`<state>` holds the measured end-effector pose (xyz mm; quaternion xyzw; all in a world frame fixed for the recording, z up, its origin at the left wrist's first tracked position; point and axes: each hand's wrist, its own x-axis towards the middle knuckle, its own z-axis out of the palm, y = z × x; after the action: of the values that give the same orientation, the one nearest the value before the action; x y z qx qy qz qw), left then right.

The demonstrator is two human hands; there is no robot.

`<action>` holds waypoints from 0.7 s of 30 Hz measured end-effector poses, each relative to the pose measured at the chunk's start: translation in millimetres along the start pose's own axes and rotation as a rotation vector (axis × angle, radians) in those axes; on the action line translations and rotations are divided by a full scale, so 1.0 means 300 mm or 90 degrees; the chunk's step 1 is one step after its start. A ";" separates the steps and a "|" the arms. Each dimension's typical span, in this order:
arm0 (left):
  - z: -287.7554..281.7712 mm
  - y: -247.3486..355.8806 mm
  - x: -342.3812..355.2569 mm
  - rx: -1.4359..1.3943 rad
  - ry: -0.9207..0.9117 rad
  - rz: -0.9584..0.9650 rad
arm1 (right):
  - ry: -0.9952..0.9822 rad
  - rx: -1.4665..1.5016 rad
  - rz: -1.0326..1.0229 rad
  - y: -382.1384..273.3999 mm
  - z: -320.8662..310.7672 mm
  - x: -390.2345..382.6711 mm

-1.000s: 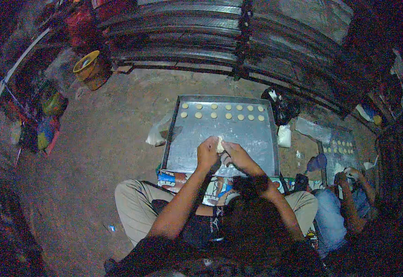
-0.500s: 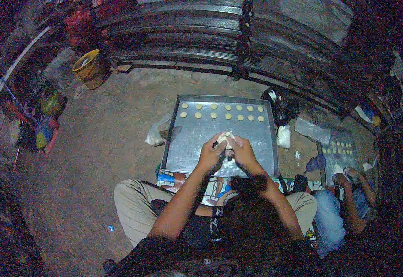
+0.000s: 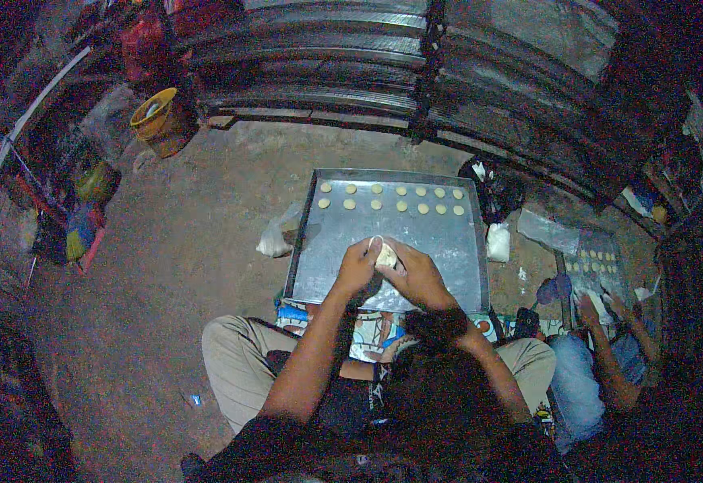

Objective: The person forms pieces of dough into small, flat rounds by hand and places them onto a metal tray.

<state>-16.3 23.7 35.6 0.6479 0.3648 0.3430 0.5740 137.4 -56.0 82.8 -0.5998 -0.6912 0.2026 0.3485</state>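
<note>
A pale lump of dough (image 3: 386, 256) is pressed between my two hands, above the near half of a wide metal tray (image 3: 311, 249). My left hand (image 3: 359, 266) is closed around its left side, with the thumb near the top. My right hand (image 3: 417, 278) wraps the right side, its fingers hiding part of the lump. On the tray's far part lie two rows of small round dough pieces (image 3: 376, 204). White flour (image 3: 392, 298) is smeared on the tray beneath my hands.
Left of the tray sits a clear bag of white powder (image 3: 272, 240); right of it, another white bag (image 3: 498, 242) and a black plastic bag (image 3: 492, 193). A co-worker's hands (image 3: 601, 309) are over a second tray (image 3: 609, 274) at right. A yellow bucket (image 3: 155, 117) stands far left.
My hands have turned and closed more tightly round the dough, the right hand now covering more of it. The co-worker's hands have shifted over their tray.
</note>
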 end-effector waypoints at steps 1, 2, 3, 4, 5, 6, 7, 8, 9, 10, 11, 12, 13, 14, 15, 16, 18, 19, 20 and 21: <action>0.004 -0.033 0.008 -0.064 -0.023 -0.055 | 0.020 -0.002 -0.011 0.016 0.014 -0.004; 0.013 -0.087 0.026 -0.129 -0.047 -0.110 | 0.040 -0.004 -0.022 0.043 0.036 -0.008; 0.014 -0.087 0.019 -0.125 -0.070 -0.088 | 0.062 -0.006 -0.033 0.049 0.042 -0.009; 0.016 -0.088 0.012 -0.122 -0.092 -0.065 | 0.048 -0.012 -0.014 0.058 0.044 -0.008; 0.018 -0.088 0.005 -0.054 -0.087 -0.059 | 0.054 -0.032 -0.007 0.068 0.042 -0.002; 0.033 -0.002 -0.015 0.014 -0.088 -0.053 | 0.064 -0.055 0.006 0.084 0.035 0.003; 0.038 0.048 -0.030 0.082 -0.081 -0.047 | 0.070 -0.075 0.013 0.074 0.028 0.012; 0.042 0.038 -0.026 0.080 -0.050 -0.001 | 0.099 -0.046 0.028 0.065 0.018 0.010; 0.044 0.034 -0.022 0.067 -0.041 -0.010 | 0.103 -0.002 0.035 0.075 0.019 0.011; 0.046 0.031 -0.017 0.053 -0.032 -0.018 | 0.107 0.042 0.043 0.088 0.017 0.011; 0.050 0.028 -0.014 0.039 -0.023 -0.027 | 0.111 0.086 0.051 0.099 0.016 0.012; 0.060 0.048 -0.028 0.061 0.048 0.017 | 0.001 0.177 0.154 0.066 -0.018 0.010; 0.060 0.029 -0.021 0.083 0.070 0.030 | 0.011 0.159 0.129 0.071 -0.010 0.009; 0.057 -0.005 -0.007 0.105 0.092 0.043 | 0.021 0.142 0.104 0.080 0.005 0.007; 0.054 -0.025 0.000 0.128 0.115 0.056 | 0.030 0.125 0.079 0.065 0.007 0.009; 0.059 -0.046 0.003 0.129 0.143 0.091 | -0.015 0.109 0.075 0.054 -0.001 0.009; 0.055 -0.088 0.014 0.077 0.134 0.047 | 0.014 0.041 0.077 0.005 -0.005 0.013; 0.053 -0.109 0.020 0.050 0.130 0.025 | 0.029 0.006 0.077 -0.015 -0.005 0.017; 0.057 -0.130 0.023 -0.068 0.111 0.016 | 0.005 0.008 0.070 -0.006 0.001 0.019; 0.068 -0.132 0.023 -0.185 0.088 0.007 | -0.015 0.010 0.064 0.014 0.012 0.022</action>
<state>1.7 22.5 -5.8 0.5351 0.3464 0.4393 0.6330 137.4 -48.4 79.0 -0.6283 -0.6628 0.2323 0.3346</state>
